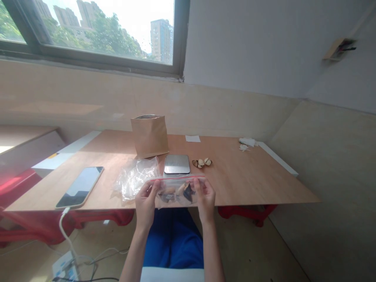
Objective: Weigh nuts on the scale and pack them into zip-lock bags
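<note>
The table [235, 180] carries bag [149, 138], scale [177, 163] and phone [80, 187].

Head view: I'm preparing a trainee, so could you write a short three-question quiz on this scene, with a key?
1. True or false: in the picture, the phone lies left of the silver-topped device.
2. What stands upright beyond the crumpled clear plastic?
3. Fill in: the left hand and right hand hold a zip bag with a ... line along its top.
Key: 1. True; 2. The brown bag; 3. Red.
</note>
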The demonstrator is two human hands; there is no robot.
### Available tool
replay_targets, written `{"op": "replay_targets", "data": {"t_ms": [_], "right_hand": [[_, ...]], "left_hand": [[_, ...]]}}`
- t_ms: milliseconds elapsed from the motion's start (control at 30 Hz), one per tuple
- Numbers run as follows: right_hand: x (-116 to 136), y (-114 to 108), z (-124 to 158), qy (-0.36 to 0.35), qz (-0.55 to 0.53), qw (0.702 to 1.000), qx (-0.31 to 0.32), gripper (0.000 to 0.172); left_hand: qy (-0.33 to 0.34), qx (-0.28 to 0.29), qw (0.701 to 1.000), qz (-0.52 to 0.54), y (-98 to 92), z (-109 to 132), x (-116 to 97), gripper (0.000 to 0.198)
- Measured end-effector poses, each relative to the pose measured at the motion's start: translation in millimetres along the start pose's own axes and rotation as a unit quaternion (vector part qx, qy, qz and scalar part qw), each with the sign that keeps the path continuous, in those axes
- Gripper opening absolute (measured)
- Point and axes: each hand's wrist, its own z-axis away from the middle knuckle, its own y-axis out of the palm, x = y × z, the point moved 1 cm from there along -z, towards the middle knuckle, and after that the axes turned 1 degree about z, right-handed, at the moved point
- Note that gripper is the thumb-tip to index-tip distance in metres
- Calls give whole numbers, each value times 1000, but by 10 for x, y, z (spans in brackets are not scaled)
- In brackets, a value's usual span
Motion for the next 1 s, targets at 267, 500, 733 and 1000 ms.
{"op": "replay_targets", "data": {"t_ms": [267,500,733,1000], "right_hand": [[-1,20,40,0,-4,1000,-24,21],[18,32,39,-5,3,999,-34,23],[-14,49,29,20,-34,999,15,22],[-29,6,27,12,-42,999,0,22]], "left_hand": [[5,-10,998,-56,27,61,-117,31],[32,-27,995,-91,52,77,-215,33],[30,23,999,-36,39,48,-182,29],[-27,89,995,30,6,19,-166,25]]}}
